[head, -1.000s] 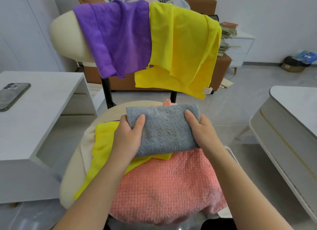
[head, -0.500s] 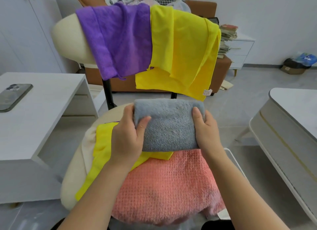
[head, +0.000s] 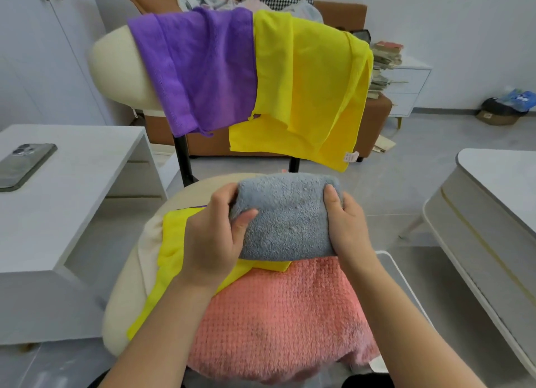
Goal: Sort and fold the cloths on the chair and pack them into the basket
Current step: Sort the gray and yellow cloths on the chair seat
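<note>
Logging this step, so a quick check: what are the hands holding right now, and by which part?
The folded grey cloth, held by both ends: the left hand grips its left end and the right hand its right end, thumbs on top.

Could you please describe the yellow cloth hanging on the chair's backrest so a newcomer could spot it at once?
Find the cream chair in the middle and look at its backrest. Two cloths hang over it; the yellow cloth is the right one, beside the purple cloth, and alone carries a small white tag.
</note>
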Motion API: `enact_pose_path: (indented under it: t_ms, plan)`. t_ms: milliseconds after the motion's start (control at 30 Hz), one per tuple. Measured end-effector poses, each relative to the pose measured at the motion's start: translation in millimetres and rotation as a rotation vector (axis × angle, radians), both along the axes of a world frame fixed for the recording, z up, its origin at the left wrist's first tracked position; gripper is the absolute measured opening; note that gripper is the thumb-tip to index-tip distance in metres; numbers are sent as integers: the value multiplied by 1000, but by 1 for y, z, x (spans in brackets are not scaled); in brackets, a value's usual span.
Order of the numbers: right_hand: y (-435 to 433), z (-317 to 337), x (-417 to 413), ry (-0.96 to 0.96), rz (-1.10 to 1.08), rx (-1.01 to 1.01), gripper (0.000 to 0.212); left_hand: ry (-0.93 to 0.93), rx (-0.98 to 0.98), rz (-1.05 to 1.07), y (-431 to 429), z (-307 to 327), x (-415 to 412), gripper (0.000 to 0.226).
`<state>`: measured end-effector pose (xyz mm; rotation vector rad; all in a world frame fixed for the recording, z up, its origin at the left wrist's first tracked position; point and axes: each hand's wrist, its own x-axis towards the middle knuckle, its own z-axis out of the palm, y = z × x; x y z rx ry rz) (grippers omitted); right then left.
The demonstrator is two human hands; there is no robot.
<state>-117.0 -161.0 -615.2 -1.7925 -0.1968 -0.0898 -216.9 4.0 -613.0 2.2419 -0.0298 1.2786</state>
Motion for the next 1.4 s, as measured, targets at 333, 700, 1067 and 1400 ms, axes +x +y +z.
enact_pose_path:
  t_ms: [333,700,1067,1400]
  plan:
    - [0,1,-27,-719,104,-200,20,571,-1167,-127,12,-13,19,24]
    - [-42,2,27,187,-12,15,41,334,-634,-67,-41,9,25,19]
    - [-209,-31,96,390,-271,-284,37,986,-967,-147,-216,-28,137,39]
    - [-280,-179,126,635,-131,-442,30,1299,-1206,254,-292,-174,184,45]
